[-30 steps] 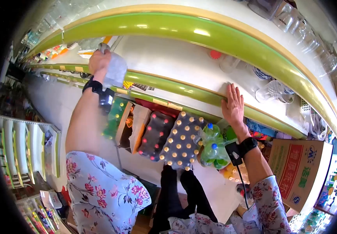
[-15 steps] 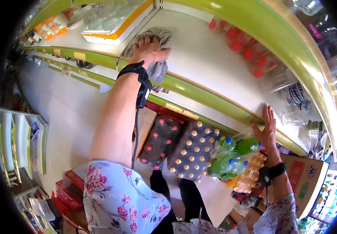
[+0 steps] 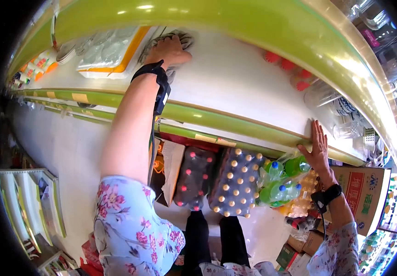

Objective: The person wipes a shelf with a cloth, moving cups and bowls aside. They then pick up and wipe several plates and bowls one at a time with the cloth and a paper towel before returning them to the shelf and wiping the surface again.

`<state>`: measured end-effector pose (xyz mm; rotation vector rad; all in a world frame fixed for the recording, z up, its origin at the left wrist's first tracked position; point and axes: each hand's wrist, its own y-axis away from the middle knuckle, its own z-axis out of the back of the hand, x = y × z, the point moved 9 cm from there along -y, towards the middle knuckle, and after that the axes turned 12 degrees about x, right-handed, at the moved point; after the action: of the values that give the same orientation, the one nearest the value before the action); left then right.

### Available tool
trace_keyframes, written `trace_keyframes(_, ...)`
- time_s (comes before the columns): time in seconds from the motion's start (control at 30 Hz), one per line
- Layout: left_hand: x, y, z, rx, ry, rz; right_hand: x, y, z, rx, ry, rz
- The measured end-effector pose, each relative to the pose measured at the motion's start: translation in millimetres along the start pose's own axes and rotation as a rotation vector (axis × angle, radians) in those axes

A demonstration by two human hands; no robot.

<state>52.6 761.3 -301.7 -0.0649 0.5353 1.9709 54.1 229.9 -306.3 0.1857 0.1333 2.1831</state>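
On the white shelf (image 3: 235, 78), my left hand (image 3: 167, 50) presses down on a crumpled grey cloth (image 3: 185, 40), its fingers partly hidden against the cloth. A white tray with an orange edge and clear plastic over it (image 3: 109, 53) sits just left of that hand. My right hand (image 3: 317, 147) rests on the shelf's green front edge at the right, fingers stretched out and holding nothing. Clear plastic containers (image 3: 345, 129) stand close to it. Red-topped items (image 3: 286, 64) are further back on the shelf.
A green upper shelf edge (image 3: 198, 16) arches over both arms. Below are packs of dark bottles with red caps (image 3: 193, 179) and pale caps (image 3: 235, 181), green bottles (image 3: 276, 184), and a cardboard box (image 3: 359, 198). White shelving (image 3: 31, 202) stands at the left.
My left hand and the cloth have moved deeper onto the shelf, away from its front edge. The view has shifted, and the upper shelf edge covers more of it. My right hand stays at the edge.
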Motion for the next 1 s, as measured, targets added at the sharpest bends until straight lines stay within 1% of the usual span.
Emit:
trace_keyframes(0.07, -1.3, 7.6, 13.1, -0.184, 0.135, -0.137, 0.5, 0.5, 0.2, 0.010, 0.013, -0.005)
trace_keyframes(0.17, -2.4, -7.8, 30.4, -0.318, 0.224, -0.218, 4.2, 0.2, 5.0, 0.014, 0.000, -0.010)
trace_keyframes(0.37, 5.0, -63.6, 36.1, -0.298, 0.171, -0.085, 5.7, -1.9, 3.2, 0.067, -0.006, -0.027)
trace_keyframes(0.57, 14.6, -93.4, 30.6, -0.299, 0.101, 0.039, 2.2, -2.4, 0.1, 0.112, 0.007, -0.057)
trace_keyframes(0.67, 14.2, -100.6, 25.3, -0.303, 0.062, 0.046, 1.0, -2.5, -1.3, 0.119, 0.009, -0.057)
trace_keyframes(0.73, 3.8, -100.0, 22.1, -0.292, 0.027, -0.011, 3.1, -3.4, 0.4, 0.132, -0.007, -0.065)
trace_keyframes(0.8, -16.9, -97.2, 15.7, -0.265, -0.020, -0.120, 6.0, -4.0, 2.0, 0.117, -0.027, -0.040)
trace_keyframes(1.0, -113.8, -61.1, -20.5, -0.067, -0.068, -0.491, 7.9, -3.4, 3.2, 0.115, 0.000, -0.045)
